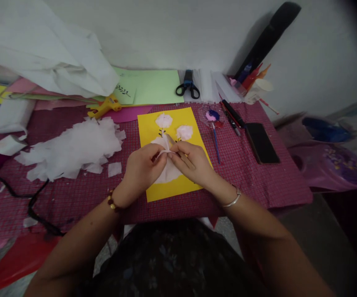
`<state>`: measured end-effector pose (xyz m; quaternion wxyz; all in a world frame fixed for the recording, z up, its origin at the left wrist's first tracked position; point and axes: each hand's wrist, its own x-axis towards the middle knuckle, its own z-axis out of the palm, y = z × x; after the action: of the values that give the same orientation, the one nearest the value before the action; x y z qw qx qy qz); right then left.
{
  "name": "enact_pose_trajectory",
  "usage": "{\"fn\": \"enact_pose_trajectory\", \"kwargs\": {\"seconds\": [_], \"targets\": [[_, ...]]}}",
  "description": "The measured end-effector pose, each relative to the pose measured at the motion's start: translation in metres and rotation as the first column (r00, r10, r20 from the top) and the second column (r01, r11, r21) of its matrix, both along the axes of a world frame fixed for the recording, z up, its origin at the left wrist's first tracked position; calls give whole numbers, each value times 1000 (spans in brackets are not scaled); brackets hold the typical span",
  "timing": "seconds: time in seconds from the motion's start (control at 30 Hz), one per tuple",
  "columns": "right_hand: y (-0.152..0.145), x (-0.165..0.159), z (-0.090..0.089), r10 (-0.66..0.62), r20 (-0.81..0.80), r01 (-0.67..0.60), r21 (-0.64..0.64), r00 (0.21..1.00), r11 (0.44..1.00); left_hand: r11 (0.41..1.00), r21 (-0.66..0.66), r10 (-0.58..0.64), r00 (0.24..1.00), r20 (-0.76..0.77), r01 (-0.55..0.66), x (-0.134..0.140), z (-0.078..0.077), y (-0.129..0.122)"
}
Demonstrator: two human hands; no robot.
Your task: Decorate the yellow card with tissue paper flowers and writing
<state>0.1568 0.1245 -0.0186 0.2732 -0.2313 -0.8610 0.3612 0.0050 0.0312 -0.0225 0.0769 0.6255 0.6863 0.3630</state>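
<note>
Both my left hand (144, 165) and my right hand (193, 163) pinch a small piece of white tissue paper (167, 144) between thumbs and fingers, with the fingertips almost meeting. They are over a yellow sheet (166, 194) lying on the table. White tissue puffs, such as the tissue flower (164, 120) at the top and another tissue flower (184, 132) at the right, sit on the sheet beside small dark painted marks. A larger white tissue shape (167, 173) shows below my fingers, partly hidden by the hands.
Cut tissue squares (76, 144) are heaped at left, near a yellow glue gun (105, 107). Scissors (187, 86) rest at the back on papers. At right are a paint palette (212, 115), a paintbrush (216, 144), pens (232, 115) and a phone (261, 142). A black cable (32, 202) crosses the left.
</note>
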Motion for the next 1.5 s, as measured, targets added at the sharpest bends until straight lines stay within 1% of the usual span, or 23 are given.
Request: {"fn": "enact_pose_trajectory", "kwargs": {"seconds": [0.1, 0.23, 0.43, 0.57, 0.67, 0.73, 0.83, 1.0, 1.07, 1.17, 1.23, 1.3, 1.37, 1.5], "targets": [[0, 0, 1, -8, 5, 8, 18, 1000, 1000, 999, 29, -19, 999, -39, 20, -2, 0, 0], [3, -1, -2, -28, 15, 28, -19, 1000, 999, 1000, 18, -11, 1000, -26, 12, -3, 1, 1], [4, -1, -2, -43, 24, 44, -31, 999, 999, 999, 25, -27, 996, 83, 25, 0, 2, 1], [5, 0, -3, -61, 30, 62, -30, 998, 998, 1000, 7, -7, 988, 151, 6, 0, 5, 0], [5, 0, -3, -65, 16, 65, -29, 998, 997, 1000, 2, 11, 986, 166, -12, 0, 8, -1], [4, 0, -2, -59, 8, 60, -35, 998, 998, 1000, -4, 16, 989, 148, -15, 0, 9, 0], [3, 0, 0, -54, 17, 54, -31, 998, 998, 1000, -4, -6, 995, 104, 6, 1, 6, 0], [5, -1, -1, -64, 33, 63, 33, 997, 997, 998, 20, -65, 997, 46, 64, 2, 2, -1], [7, -1, -2, -82, 38, 80, 46, 996, 996, 999, 22, -50, 997, 51, 49, 2, 2, -2], [9, 0, -3, -112, 35, 111, 44, 993, 993, 1000, 5, 25, 992, 124, -25, 1, 3, -1], [9, 1, -3, -115, 22, 114, 39, 993, 993, 998, -16, 66, 983, 172, -64, -1, 1, 1], [8, 1, -3, -108, 21, 107, 49, 994, 993, 997, -16, 76, 978, 192, -74, -2, -3, 4], [7, 0, -2, -97, 31, 95, 79, 995, 992, 998, 3, 66, 982, 178, -68, -3, -8, 6], [2, 0, -1, -74, 43, 68, 139, 996, 988, 996, 69, 53, 996, 71, -58, -1, -11, 7]]}}
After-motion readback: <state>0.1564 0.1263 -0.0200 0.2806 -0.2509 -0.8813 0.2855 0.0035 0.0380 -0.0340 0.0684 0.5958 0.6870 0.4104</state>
